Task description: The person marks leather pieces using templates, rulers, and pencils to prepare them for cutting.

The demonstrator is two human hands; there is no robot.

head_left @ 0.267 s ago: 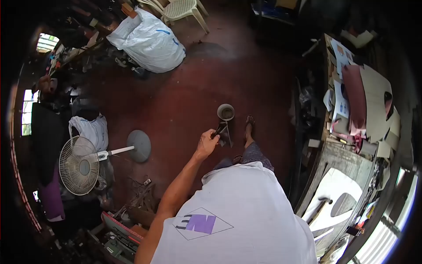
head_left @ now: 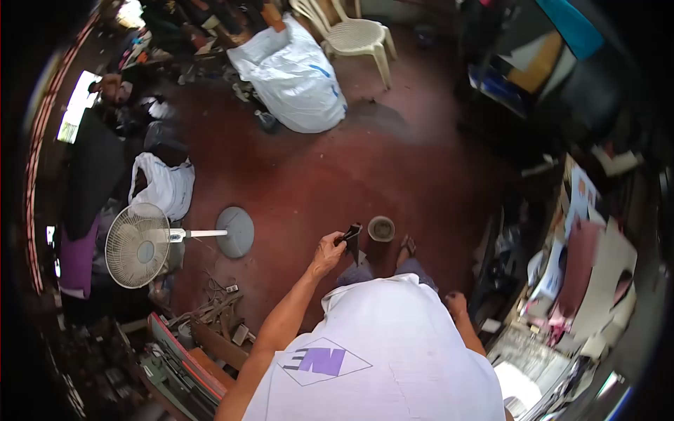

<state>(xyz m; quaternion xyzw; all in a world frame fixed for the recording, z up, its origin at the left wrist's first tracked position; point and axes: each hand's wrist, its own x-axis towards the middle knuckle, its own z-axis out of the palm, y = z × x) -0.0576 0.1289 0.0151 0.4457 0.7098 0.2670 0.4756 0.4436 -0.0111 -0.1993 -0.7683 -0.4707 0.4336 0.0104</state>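
Note:
My left hand (head_left: 326, 255) is closed around dark, flat, strap-like pieces (head_left: 353, 237), which stick out past the fingers and hang down in front of my lower leg. Just to the right of these pieces, a round pale pot (head_left: 381, 229) with greyish-brown contents stands on the red floor, close to my sandalled foot (head_left: 408, 245). Low at my right side is my right hand (head_left: 456, 303), held apart from the pot; its fingers are too small and blurred to make out.
A pedestal fan (head_left: 144, 251) stands at the left, before a white bag (head_left: 172, 186). Further ahead are a big white sack (head_left: 298, 81) and a plastic chair (head_left: 357, 38). Cardboard and sheets (head_left: 597, 281) cover a bench at the right. Wood scraps (head_left: 221, 316) lie at lower left.
The view has shifted, so the room's things sit further right or lower. My right hand has come into view. The left hand keeps its hold, now level with the pot's left side.

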